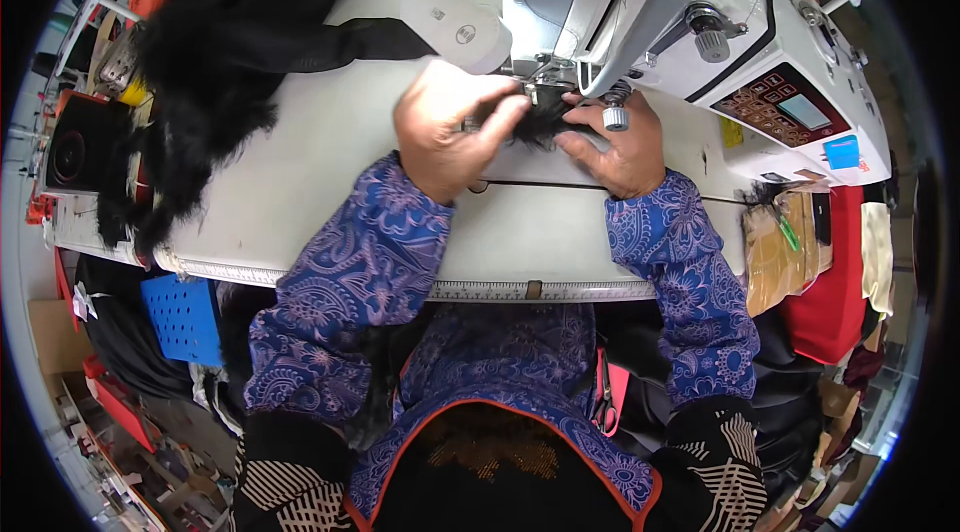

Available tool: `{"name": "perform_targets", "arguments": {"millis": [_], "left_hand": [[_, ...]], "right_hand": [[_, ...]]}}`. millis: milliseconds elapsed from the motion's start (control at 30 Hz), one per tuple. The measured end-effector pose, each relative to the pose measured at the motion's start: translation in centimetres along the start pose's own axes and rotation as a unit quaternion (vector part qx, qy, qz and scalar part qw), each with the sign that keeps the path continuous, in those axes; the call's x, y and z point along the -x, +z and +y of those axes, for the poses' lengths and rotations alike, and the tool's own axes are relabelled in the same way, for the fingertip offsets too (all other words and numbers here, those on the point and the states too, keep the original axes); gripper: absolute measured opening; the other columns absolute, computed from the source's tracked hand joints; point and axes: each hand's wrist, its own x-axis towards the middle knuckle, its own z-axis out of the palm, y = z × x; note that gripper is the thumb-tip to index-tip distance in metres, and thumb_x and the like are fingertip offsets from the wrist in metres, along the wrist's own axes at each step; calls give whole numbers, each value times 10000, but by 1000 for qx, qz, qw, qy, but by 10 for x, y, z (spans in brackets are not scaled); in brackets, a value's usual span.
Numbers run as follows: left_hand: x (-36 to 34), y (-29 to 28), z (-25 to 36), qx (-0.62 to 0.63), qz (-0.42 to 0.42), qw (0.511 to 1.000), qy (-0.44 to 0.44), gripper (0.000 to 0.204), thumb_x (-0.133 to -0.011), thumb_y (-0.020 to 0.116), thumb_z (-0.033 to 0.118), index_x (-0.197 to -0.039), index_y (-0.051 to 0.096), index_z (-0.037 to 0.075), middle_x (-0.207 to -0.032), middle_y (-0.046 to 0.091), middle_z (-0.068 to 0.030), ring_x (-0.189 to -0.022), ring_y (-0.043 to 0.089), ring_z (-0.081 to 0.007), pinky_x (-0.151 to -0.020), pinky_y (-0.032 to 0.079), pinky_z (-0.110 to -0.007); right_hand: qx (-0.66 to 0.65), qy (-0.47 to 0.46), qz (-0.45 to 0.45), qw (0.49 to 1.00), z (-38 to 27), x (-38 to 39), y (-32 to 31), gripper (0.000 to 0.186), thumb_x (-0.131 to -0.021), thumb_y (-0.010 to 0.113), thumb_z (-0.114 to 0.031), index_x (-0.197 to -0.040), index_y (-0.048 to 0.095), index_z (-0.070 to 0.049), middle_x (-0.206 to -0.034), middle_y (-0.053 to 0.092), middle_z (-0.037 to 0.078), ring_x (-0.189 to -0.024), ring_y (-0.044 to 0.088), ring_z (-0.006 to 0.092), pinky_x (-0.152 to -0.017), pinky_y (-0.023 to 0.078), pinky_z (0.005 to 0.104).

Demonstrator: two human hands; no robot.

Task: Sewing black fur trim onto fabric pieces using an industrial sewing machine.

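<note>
A piece of black furry fabric (540, 124) lies at the needle area of a white sewing machine (690, 42). My left hand (445, 127) is closed on its left side, with thumb and fingers close together near the presser foot. My right hand (620, 140) pinches the right side of the same piece, just below a silver knob on the machine head. Part of the fabric is hidden under the fingers and the foot. To the left, a long black garment (300, 44) with furry trim (205, 117) spreads over the white table (350, 122).
A measuring tape (480, 290) runs along the table's front edge. Green thread snips (788, 234) lie on a tan packet at right, beside a red box (835, 277). Below are a blue perforated basket (180, 320) and scissors (606, 400). A control panel (782, 110) faces me.
</note>
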Motion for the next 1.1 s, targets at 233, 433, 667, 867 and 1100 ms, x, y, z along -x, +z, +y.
{"name": "perform_targets", "arguments": {"millis": [233, 433, 667, 867, 1100], "left_hand": [[-1, 30, 31, 58, 92, 990, -92, 196, -721, 868, 66, -864, 741, 28, -754, 697, -85, -622, 654, -189, -564, 515, -300], [-5, 31, 28, -24, 94, 993, -59, 162, -761, 843, 18, -839, 702, 3, -751, 661, -42, -613, 579, -92, -563, 473, -229], [-2, 21, 28, -3, 132, 985, -107, 69, -802, 756, -24, -842, 716, 15, -770, 684, -71, -622, 628, -126, -571, 495, -260], [3, 24, 42, -6, 82, 991, -106, 188, -765, 813, 20, -940, 750, -5, -743, 692, -84, -596, 664, -159, -566, 528, -256], [-3, 41, 42, 33, 129, 975, -179, 59, -842, 771, 4, -873, 732, -27, -727, 703, -14, -618, 615, -47, -581, 486, -205]], "right_hand": [[-1, 25, 24, 999, -11, 7, -1, 228, -779, 800, -285, -813, 710, -78, -897, 698, 73, -936, 649, 310, -837, 514, 404], [0, 36, 44, 998, -13, 13, 1, 218, -776, 802, -244, -762, 695, -54, -865, 699, 86, -945, 657, 296, -850, 513, 406], [-29, 49, 42, 997, -13, 18, -2, 230, -789, 806, -240, -757, 683, -48, -845, 705, 81, -904, 669, 281, -827, 506, 391], [-41, 60, 42, 996, -13, 19, -2, 239, -793, 803, -246, -745, 679, -47, -840, 705, 84, -897, 672, 278, -826, 501, 389], [-40, 61, 34, 997, -13, 18, 0, 223, -781, 800, -225, -737, 677, -44, -850, 706, 91, -904, 670, 280, -840, 499, 391]]}}
